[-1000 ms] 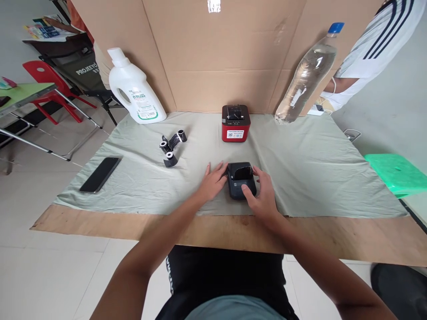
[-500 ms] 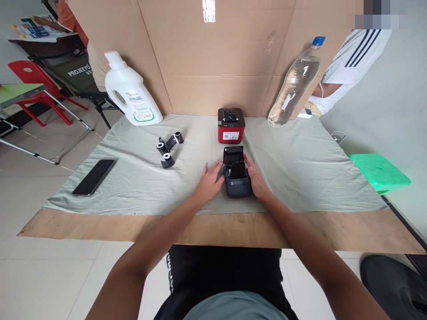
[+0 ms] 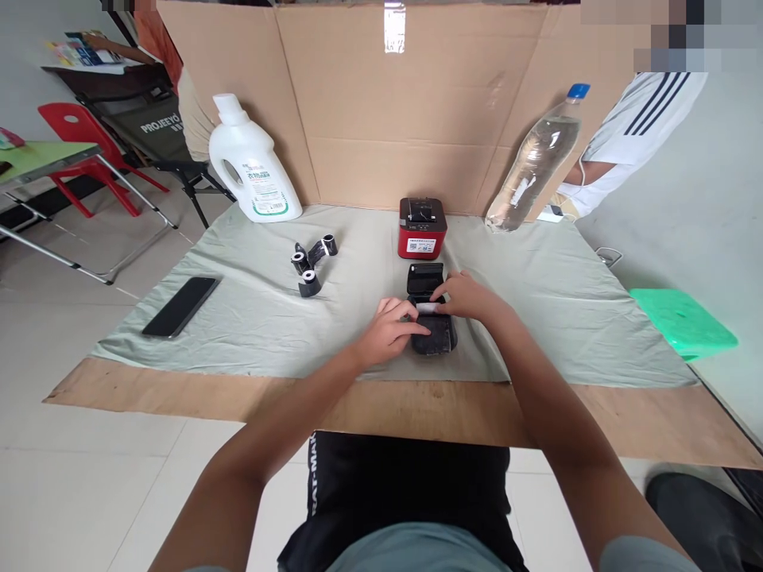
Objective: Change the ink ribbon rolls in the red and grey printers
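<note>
Left hand (image 3: 393, 330) lay loosely open on black strip (image 3: 439, 332), right hand (image 3: 468, 294) half-curled at white roll (image 3: 427, 307), grip unclear. Skewed pull risked tearing.

The left hand (image 3: 386, 332) rests its forefinger on the dark strip (image 3: 435, 334) lying over the front of a small black printer (image 3: 434, 351). The lid (image 3: 425, 278) stands open at the back, and the right hand (image 3: 468, 295) has its fingers at a white roll (image 3: 427, 307) inside. Just behind sits a red-and-black machine (image 3: 422, 230). A pale green cloth (image 3: 554, 326) covers most of the wooden surface (image 3: 381, 407). To the left lie three dark rolls (image 3: 309, 284) and a phone (image 3: 180, 307). A white jug (image 3: 262, 175) and a clear bottle (image 3: 540, 167) stand before a cardboard screen (image 3: 387, 119), with a striped sleeve (image 3: 661, 111) beyond the bottle.
</note>
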Demonstrator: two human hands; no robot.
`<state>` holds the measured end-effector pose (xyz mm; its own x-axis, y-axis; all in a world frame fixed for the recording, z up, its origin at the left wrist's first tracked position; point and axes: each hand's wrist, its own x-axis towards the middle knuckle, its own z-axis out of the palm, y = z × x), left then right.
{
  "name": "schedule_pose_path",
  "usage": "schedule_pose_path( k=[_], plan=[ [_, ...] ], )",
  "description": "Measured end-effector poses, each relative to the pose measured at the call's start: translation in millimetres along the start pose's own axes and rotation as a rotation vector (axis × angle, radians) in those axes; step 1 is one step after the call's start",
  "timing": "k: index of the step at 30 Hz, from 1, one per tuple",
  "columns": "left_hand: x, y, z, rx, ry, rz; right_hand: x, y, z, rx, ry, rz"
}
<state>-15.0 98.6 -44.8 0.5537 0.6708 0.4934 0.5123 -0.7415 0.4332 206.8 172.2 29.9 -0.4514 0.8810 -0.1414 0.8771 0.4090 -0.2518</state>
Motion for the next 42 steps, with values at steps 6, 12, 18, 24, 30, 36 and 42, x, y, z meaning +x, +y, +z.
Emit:
schedule_pose_path(
  k=[6,12,18,24,30,36,42],
  plan=[
    [-2,-6,1,-0.031,0.064,-0.029,1,-35,-4,-0.226,-0.033,0.101],
    [-1,-7,-2,-0.119,0.199,-0.104,-16,-27,-30,-0.083,0.026,0.031],
    [1,-9,-2,-0.406,0.404,-0.307,-30,-32,-44,0.134,0.042,-0.178],
    [0,-14,-1,-0.499,0.456,-0.461,-15,-45,-24,0.378,0.061,-0.338],
    [1,-20,-6,-0.578,0.495,-0.416,0,-42,-8,0.646,0.018,-0.293],
    [2,-23,-8,-0.624,0.531,-0.466,7,-45,6,0.81,0.101,-0.389],
    [2,-26,-9,-0.621,0.517,-0.441,8,-51,8,0.962,0.136,-0.37]
  ],
)
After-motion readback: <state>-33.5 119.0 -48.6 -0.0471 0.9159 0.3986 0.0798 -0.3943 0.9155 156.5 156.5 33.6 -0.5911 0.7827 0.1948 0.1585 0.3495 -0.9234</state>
